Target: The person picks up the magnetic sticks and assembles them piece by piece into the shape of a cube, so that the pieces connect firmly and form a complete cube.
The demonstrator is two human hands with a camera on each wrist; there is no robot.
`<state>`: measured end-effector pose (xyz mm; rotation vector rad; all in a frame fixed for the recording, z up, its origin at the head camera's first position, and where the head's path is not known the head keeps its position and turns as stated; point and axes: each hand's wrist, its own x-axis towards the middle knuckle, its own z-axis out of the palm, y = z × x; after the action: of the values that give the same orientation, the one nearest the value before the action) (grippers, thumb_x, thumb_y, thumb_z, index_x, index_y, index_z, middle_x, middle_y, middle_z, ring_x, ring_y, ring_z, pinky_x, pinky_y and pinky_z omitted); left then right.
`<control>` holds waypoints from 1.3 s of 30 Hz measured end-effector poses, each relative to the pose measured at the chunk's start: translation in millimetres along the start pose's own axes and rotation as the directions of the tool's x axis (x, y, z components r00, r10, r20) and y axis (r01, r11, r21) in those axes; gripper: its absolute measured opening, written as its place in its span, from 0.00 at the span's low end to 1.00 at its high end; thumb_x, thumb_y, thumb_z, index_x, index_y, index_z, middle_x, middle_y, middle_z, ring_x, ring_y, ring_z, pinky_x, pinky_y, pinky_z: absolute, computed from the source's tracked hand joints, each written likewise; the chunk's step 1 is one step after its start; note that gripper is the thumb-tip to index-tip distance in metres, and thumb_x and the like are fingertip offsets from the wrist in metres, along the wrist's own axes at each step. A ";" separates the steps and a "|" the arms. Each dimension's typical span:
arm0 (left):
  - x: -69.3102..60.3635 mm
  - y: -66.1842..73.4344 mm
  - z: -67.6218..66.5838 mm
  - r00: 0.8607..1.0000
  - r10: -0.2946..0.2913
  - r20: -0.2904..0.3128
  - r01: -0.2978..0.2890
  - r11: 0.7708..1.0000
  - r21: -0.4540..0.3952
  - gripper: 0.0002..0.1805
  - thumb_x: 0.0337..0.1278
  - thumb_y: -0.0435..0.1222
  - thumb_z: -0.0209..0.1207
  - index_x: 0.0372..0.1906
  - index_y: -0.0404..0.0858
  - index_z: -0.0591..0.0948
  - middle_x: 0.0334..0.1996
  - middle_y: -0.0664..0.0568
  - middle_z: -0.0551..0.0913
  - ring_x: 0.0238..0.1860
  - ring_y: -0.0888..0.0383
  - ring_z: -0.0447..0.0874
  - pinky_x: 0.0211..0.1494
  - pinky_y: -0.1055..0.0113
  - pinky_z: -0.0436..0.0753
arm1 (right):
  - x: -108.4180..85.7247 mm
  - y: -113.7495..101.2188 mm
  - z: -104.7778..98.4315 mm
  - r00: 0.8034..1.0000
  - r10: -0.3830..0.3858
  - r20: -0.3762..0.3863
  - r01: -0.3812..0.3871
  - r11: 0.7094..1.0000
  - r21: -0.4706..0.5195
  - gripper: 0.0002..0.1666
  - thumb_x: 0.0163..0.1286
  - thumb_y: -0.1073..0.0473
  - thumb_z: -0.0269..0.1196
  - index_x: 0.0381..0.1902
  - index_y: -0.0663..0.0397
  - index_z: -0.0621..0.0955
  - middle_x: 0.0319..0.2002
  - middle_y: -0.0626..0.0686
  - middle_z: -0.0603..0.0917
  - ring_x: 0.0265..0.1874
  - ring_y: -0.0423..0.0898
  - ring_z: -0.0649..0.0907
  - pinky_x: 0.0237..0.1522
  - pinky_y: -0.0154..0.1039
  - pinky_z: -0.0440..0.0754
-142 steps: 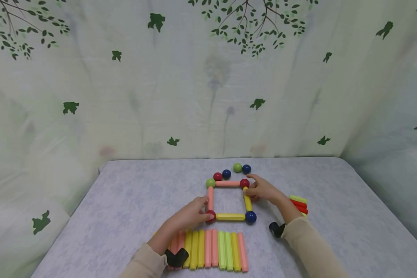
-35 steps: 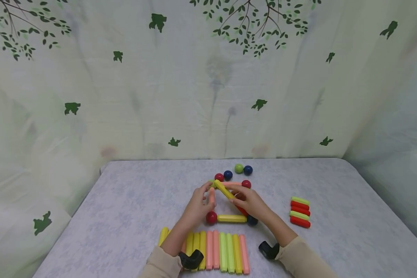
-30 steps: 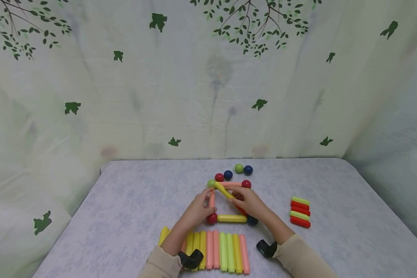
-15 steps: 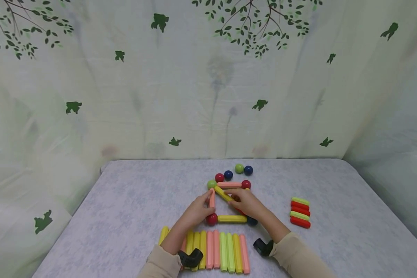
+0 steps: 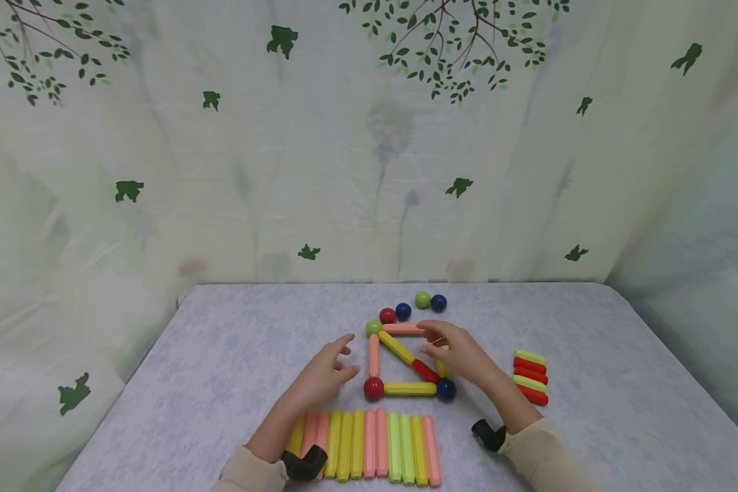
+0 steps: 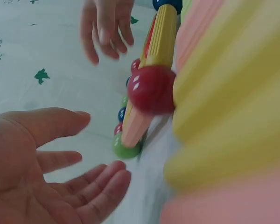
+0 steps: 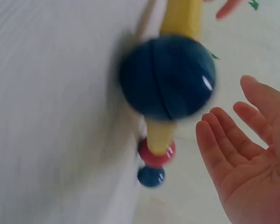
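Note:
A four-sided frame of rods and balls lies on the table: a green ball [image 5: 374,328], a red ball [image 5: 374,389] and a blue ball [image 5: 446,389] mark visible corners. A yellow rod [image 5: 396,347] and a short red rod [image 5: 426,371] run end to end diagonally across it, between the green and blue balls. Left of the frame, my left hand [image 5: 320,377] is held apart from it, fingers spread and holding nothing. My right hand [image 5: 458,352] hovers with loose fingers over the right side, hiding the far right corner in the head view; its palm looks bare in the right wrist view.
Several pink, yellow and light green rods [image 5: 369,444] lie in a row nearest me. Short red and green rods [image 5: 531,377] are stacked side by side at the right. Loose balls, including a green ball [image 5: 423,299] and a blue ball [image 5: 439,303], sit behind the frame.
Both hands have left the diagonal: the left drew back leftward, the right moved rightward, letting go of the yellow rod. That rod now lies inside the frame; 4.7 seconds ago no diagonal was there.

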<state>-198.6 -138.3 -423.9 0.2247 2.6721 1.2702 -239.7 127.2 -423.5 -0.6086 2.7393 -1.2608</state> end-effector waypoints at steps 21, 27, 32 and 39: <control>-94.0 -53.5 -43.0 0.971 -0.211 0.114 0.195 0.971 0.135 0.24 0.44 0.30 0.62 0.50 0.32 0.70 0.33 0.47 0.71 0.27 0.55 0.68 0.26 0.63 0.71 | -46.5 37.3 -74.7 0.980 0.004 -0.198 -0.022 0.996 -0.088 0.32 0.60 0.48 0.61 0.59 0.54 0.68 0.49 0.59 0.76 0.48 0.56 0.75 0.44 0.50 0.76; -91.0 -39.8 -49.0 0.973 -0.232 -0.001 0.230 0.963 0.141 0.20 0.47 0.32 0.62 0.47 0.40 0.69 0.32 0.51 0.75 0.26 0.57 0.72 0.25 0.63 0.72 | 12.0 39.8 -63.1 0.989 0.008 -0.148 -0.013 0.999 -0.032 0.32 0.60 0.52 0.62 0.60 0.56 0.67 0.53 0.61 0.73 0.49 0.56 0.74 0.49 0.50 0.73; -77.3 -23.1 -45.5 0.974 -0.032 -0.224 0.036 0.999 0.013 0.22 0.48 0.30 0.63 0.51 0.39 0.72 0.39 0.51 0.77 0.35 0.59 0.77 0.33 0.67 0.78 | 54.3 48.3 -51.9 0.997 0.051 -0.058 -0.055 0.996 -0.064 0.29 0.64 0.60 0.59 0.62 0.58 0.65 0.58 0.61 0.68 0.52 0.58 0.71 0.51 0.53 0.70; -50.2 1.4 -21.1 0.929 0.238 -0.282 -0.304 0.928 -0.216 0.19 0.49 0.28 0.62 0.48 0.41 0.74 0.39 0.52 0.77 0.42 0.58 0.77 0.42 0.70 0.78 | 84.0 60.9 -36.3 0.973 0.229 0.030 -0.218 0.952 -0.215 0.28 0.64 0.60 0.58 0.63 0.52 0.67 0.60 0.58 0.68 0.53 0.58 0.70 0.51 0.53 0.70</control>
<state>-154.3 -163.8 -405.1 0.4407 2.7089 1.8284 -344.8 157.2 -435.9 -0.3263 2.8197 -0.8997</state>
